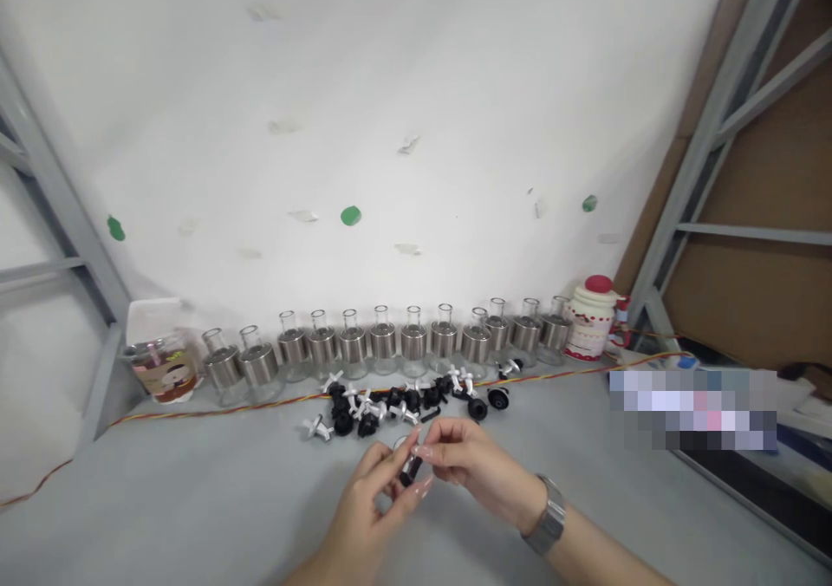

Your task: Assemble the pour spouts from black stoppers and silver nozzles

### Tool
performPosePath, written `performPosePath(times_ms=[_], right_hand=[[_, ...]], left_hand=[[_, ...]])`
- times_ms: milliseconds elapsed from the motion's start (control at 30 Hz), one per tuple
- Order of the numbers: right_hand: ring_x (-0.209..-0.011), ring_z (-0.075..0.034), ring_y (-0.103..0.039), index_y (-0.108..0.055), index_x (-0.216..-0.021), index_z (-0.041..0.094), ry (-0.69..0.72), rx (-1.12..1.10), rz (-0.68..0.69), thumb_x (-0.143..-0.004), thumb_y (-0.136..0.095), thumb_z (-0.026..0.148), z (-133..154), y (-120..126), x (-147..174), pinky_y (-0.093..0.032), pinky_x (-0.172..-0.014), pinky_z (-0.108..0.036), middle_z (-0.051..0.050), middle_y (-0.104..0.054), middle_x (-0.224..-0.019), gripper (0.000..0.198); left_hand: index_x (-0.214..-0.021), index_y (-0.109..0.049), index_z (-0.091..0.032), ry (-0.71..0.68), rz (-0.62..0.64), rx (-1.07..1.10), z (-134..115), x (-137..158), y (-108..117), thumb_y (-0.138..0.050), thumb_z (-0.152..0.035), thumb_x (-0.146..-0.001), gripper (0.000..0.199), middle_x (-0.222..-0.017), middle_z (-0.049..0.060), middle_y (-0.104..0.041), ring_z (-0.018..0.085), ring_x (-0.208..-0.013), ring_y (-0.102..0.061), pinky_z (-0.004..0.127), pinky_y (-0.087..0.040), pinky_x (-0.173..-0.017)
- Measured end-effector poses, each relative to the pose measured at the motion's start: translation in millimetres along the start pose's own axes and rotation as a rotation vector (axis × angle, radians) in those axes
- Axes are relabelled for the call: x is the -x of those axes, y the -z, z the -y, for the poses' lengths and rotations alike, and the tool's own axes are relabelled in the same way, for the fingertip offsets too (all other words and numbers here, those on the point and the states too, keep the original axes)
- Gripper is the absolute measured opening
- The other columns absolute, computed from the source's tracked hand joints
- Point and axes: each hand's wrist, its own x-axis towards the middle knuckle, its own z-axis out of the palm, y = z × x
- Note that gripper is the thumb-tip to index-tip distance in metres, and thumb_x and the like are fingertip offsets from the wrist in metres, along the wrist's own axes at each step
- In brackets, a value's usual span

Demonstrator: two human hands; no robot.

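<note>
Grey tabletop (227,482) under bottles (382,341), loose fittings (394,398)

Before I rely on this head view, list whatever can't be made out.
- Small part: largely covered by fingers of the left hand and right hand.
- Black and white pieces: exact count hidden by overlap.
- Pixelated patch at right: contents masked by mosaic.
- Canister: markings too small.
- Both forearms: cut off by the bottom edge.

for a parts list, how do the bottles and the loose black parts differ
The bottles are see-through with silvery bands; the black parts are opaque. The bottles stand lined up; the black parts lie scattered. The bottles are taller than the black parts. Both rest on the grey table.
</note>
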Motion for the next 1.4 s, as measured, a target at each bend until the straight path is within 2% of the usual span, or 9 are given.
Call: performPosePath(times_ms=[167, 267, 400, 567, 733, 1033, 1267, 1400], right_hand=[[-0.046, -0.005, -0.034, -0.056, -0.057, 0.015, -0.004, 0.022, 0.009, -0.05, -0.079, 0.033, -1.2, 0.1, 0.0, -0.021, -0.047, -0.022, 0.004, -0.053, -0.057, 0.03], [-0.045, -0.004, -0.034, -0.056, -0.057, 0.015, 0.018, 0.044, 0.006, -0.05, -0.078, 0.033, -0.1, -0.7, 0.1, -0.019, -0.044, -0.021, 0.003, -0.056, -0.059, 0.029], [-0.043, -0.003, -0.035, -0.057, -0.057, 0.014, 0.033, 0.069, 0.028, -0.052, -0.077, 0.03, 0.9, -1.0, -0.7, -0.019, -0.042, -0.021, -0.002, -0.064, -0.071, 0.027], [-0.045, -0.004, -0.038, -0.057, -0.057, 0.014, 0.024, 0.057, 0.028, -0.052, -0.077, 0.029, -1.6, -0.3, -2.1, -0.02, -0.043, -0.021, -0.003, -0.066, -0.076, 0.026], [-0.045, -0.005, -0.039, -0.054, -0.056, 0.015, 0.027, 0.045, 0.021, -0.051, -0.078, 0.03, -6.5, 0.8, -3.7, -0.02, -0.044, -0.022, -0.001, -0.063, -0.068, 0.028], [-0.043, -0.004, -0.035, -0.051, -0.058, 0.016, 0.033, 0.016, 0.005, -0.054, -0.077, 0.034, -12.5, 2.7, -5.5, -0.019, -0.044, -0.022, 0.003, -0.055, -0.058, 0.032], [-0.044, -0.006, -0.038, -0.05, -0.059, 0.016, 0.028, 0.044, 0.019, -0.057, -0.075, 0.037, -17.8, 6.6, -7.7, -0.023, -0.046, -0.022, 0.004, -0.053, -0.056, 0.032], [-0.044, -0.006, -0.039, -0.049, -0.06, 0.017, 0.006, 0.027, 0.008, -0.057, -0.075, 0.037, -19.1, 6.3, -7.3, -0.025, -0.046, -0.022, 0.005, -0.051, -0.054, 0.033]], left_hand=[[-0.12, -0.05, -0.031, 0.002, 0.003, -0.023, -4.9, 0.5, 0.7, -0.056, -0.036, -0.079, 0.041, -0.076, -0.002, -0.042, 0.011, -0.065, -0.052, 0.026, -0.046, -0.066], [-0.119, -0.051, -0.029, 0.002, 0.016, -0.031, -5.5, 0.7, 0.9, -0.054, -0.037, -0.08, 0.04, -0.075, -0.002, -0.041, 0.011, -0.064, -0.052, 0.026, -0.046, -0.065], [-0.12, -0.05, -0.029, -0.021, 0.037, -0.017, -1.9, 0.5, 0.7, -0.053, -0.036, -0.081, 0.04, -0.076, -0.002, -0.041, 0.011, -0.064, -0.051, 0.026, -0.046, -0.063], [-0.116, -0.054, -0.029, 0.012, 0.028, -0.041, -6.6, 0.1, 0.3, -0.052, -0.037, -0.081, 0.036, -0.076, -0.002, -0.042, 0.011, -0.064, -0.051, 0.024, -0.046, -0.06], [-0.118, -0.053, -0.027, 0.047, 0.035, -0.09, -8.9, -1.0, -0.3, -0.047, -0.038, -0.083, 0.037, -0.074, -0.002, -0.04, 0.011, -0.064, -0.049, 0.022, -0.045, -0.058], [-0.122, -0.049, -0.024, 0.061, 0.064, -0.032, -7.8, 0.2, 0.6, -0.039, -0.041, -0.087, 0.041, -0.075, -0.001, -0.041, 0.013, -0.066, -0.049, 0.025, -0.045, -0.058], [-0.12, -0.051, -0.026, 0.075, 0.052, -0.035, -7.5, -2.7, 2.5, -0.044, -0.042, -0.084, 0.039, -0.075, -0.001, -0.041, 0.013, -0.065, -0.05, 0.026, -0.045, -0.058], [-0.116, -0.056, -0.025, 0.082, 0.017, -0.057, -8.5, -3.9, 3.6, -0.046, -0.043, -0.082, 0.039, -0.071, -0.002, -0.04, 0.013, -0.063, -0.049, 0.023, -0.043, -0.052]])
